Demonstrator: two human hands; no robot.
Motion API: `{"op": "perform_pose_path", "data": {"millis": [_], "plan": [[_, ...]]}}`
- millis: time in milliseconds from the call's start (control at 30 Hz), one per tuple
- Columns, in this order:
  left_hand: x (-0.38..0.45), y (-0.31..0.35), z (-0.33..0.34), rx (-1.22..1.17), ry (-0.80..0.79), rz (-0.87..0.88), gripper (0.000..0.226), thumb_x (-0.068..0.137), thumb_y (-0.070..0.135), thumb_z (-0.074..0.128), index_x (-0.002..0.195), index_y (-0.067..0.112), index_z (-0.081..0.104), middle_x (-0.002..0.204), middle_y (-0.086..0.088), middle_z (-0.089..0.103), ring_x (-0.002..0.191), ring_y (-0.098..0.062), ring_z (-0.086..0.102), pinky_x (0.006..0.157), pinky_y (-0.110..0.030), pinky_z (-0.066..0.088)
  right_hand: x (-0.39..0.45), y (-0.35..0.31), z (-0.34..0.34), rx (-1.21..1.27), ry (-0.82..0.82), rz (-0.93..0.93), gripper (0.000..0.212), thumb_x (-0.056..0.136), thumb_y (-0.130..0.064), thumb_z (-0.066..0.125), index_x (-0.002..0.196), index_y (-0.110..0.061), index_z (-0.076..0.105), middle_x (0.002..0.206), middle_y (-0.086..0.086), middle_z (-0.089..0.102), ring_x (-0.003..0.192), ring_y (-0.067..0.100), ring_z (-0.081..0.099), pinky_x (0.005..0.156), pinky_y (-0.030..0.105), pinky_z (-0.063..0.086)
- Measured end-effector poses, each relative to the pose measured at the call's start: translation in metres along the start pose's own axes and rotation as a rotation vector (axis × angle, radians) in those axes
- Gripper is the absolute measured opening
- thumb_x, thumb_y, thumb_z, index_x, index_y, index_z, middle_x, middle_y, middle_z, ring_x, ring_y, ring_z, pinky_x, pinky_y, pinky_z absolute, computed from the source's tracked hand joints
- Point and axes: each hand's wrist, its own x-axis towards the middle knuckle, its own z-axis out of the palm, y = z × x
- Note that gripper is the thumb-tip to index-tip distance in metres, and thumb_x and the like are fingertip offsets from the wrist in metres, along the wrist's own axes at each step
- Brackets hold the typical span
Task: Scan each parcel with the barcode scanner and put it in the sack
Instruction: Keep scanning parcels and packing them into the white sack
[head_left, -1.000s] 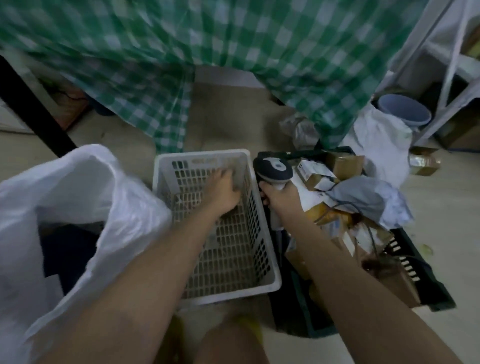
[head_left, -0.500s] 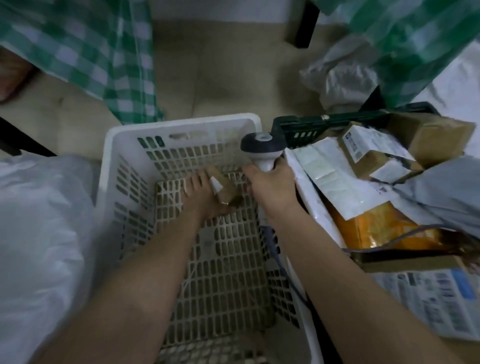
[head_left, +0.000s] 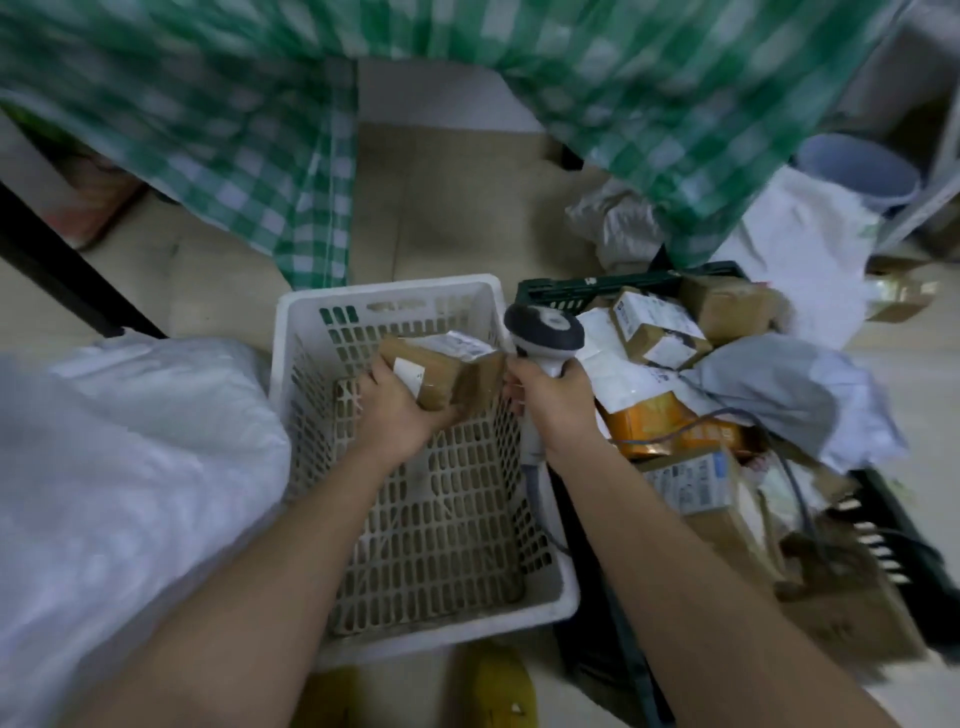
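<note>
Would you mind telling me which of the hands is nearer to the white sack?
Left. The left hand holds a brown parcel over the white basket, beside the white sack. The right hand grips the barcode scanner across the basket.

A parcel-sorting room is showing: labelled parcels (head_left: 655, 332) are filling a crate (head_left: 597, 285) beside a sack (head_left: 130, 467) on the floor (head_left: 457, 208).

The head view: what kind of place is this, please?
Probably a small parcel sorting corner: a dark crate heaped with labelled parcels, a barcode scanner in the right hand, and a white sack.
</note>
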Motion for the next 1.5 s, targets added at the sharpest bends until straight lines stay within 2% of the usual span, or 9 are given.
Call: {"op": "perform_pose_path", "data": {"millis": [233, 367, 533, 700, 867, 1033, 1200, 1400, 1500], "plan": [[-0.137, 0.065, -0.059, -0.134, -0.112, 0.227, 0.124, 0.057, 0.053, 0.086, 0.150, 0.020, 0.011, 0.152, -0.005, 0.024, 0.140, -0.023, 0.026, 0.115, -0.040, 0.025, -0.111, -0.029, -0.075, 0.130, 0.252, -0.014, 0.069, 0.081, -0.037, 0.074, 0.139, -0.015, 0.042, 0.120, 0.009, 0.062, 0.091, 0.021, 0.065, 0.067, 0.034, 0.057], [-0.196, 0.071, -0.093, -0.166, -0.123, 0.307, 0.130, 0.058, 0.054, 0.085, 0.153, 0.022, 0.001, 0.158, -0.002, 0.013, 0.145, -0.021, 0.017, 0.118, -0.041, 0.021, -0.174, -0.047, -0.088, 0.184, 0.181, -0.066, 0.076, 0.076, -0.046, 0.077, 0.138, -0.017, 0.045, 0.127, 0.006, 0.059, 0.103, 0.020, 0.063, 0.073, 0.034, 0.059], [-0.247, 0.053, -0.133, -0.175, -0.173, 0.418, 0.137, 0.059, 0.047, 0.087, 0.151, 0.030, -0.014, 0.160, 0.006, 0.001, 0.146, -0.014, 0.011, 0.118, -0.038, 0.020, -0.223, -0.050, -0.080, 0.276, 0.133, -0.016, 0.121, 0.039, -0.070, 0.085, 0.139, -0.019, 0.042, 0.132, 0.001, 0.054, 0.112, 0.024, 0.059, 0.093, 0.047, 0.053], [-0.262, 0.027, -0.159, -0.236, -0.234, 0.363, 0.141, 0.045, 0.069, 0.083, 0.147, 0.048, -0.013, 0.160, 0.015, 0.007, 0.145, -0.017, 0.020, 0.108, -0.049, 0.040, -0.250, -0.046, -0.057, 0.341, -0.021, -0.049, 0.091, 0.052, -0.045, 0.091, 0.128, -0.015, 0.052, 0.120, 0.004, 0.066, 0.101, 0.020, 0.067, 0.083, 0.038, 0.058], [-0.276, 0.031, -0.176, -0.817, -0.382, 0.078, 0.065, 0.084, 0.067, 0.049, 0.140, 0.047, 0.022, 0.148, 0.003, 0.041, 0.126, -0.035, 0.049, 0.087, -0.061, 0.051, -0.265, -0.048, -0.045, 0.325, 0.010, -0.159, 0.083, 0.063, -0.027, 0.089, 0.133, -0.011, 0.048, 0.121, 0.003, 0.064, 0.107, 0.019, 0.063, 0.097, 0.042, 0.051], [-0.272, 0.031, -0.187, -0.690, -0.350, -0.024, 0.059, 0.090, 0.066, 0.040, 0.130, 0.023, 0.048, 0.122, -0.004, 0.064, 0.111, -0.025, 0.061, 0.094, -0.048, 0.051, -0.267, -0.055, -0.048, 0.230, -0.074, -0.288, 0.055, 0.071, -0.015, 0.084, 0.120, -0.008, 0.058, 0.112, 0.002, 0.068, 0.103, 0.015, 0.065, 0.092, 0.034, 0.054], [-0.272, 0.022, -0.190, -0.575, -0.524, -0.015, 0.037, 0.089, 0.054, 0.054, 0.111, 0.026, 0.062, 0.105, 0.002, 0.071, 0.101, -0.018, 0.062, 0.092, -0.036, 0.045, -0.272, -0.073, -0.062, 0.065, -0.220, -0.385, 0.028, 0.076, -0.004, 0.077, 0.100, -0.013, 0.065, 0.093, 0.000, 0.073, 0.082, 0.009, 0.071, 0.066, 0.021, 0.055], [-0.264, 0.024, -0.193, -0.540, -0.686, -0.025, 0.056, 0.074, 0.041, 0.070, 0.123, 0.018, 0.061, 0.119, -0.012, 0.066, 0.102, -0.024, 0.061, 0.092, -0.041, 0.051, -0.267, -0.087, -0.075, -0.159, -0.350, -0.411, 0.030, 0.075, -0.011, 0.079, 0.102, -0.012, 0.067, 0.099, 0.004, 0.074, 0.095, 0.018, 0.070, 0.082, 0.031, 0.055], [-0.265, 0.032, -0.189, -0.550, -0.660, -0.020, 0.032, 0.088, 0.035, 0.061, 0.114, 0.016, 0.063, 0.101, -0.006, 0.068, 0.085, -0.018, 0.065, 0.074, -0.033, 0.055, -0.265, -0.091, -0.076, -0.186, -0.385, -0.396, 0.034, 0.075, -0.011, 0.079, 0.106, -0.012, 0.066, 0.102, 0.004, 0.073, 0.097, 0.018, 0.069, 0.083, 0.031, 0.055]]}}
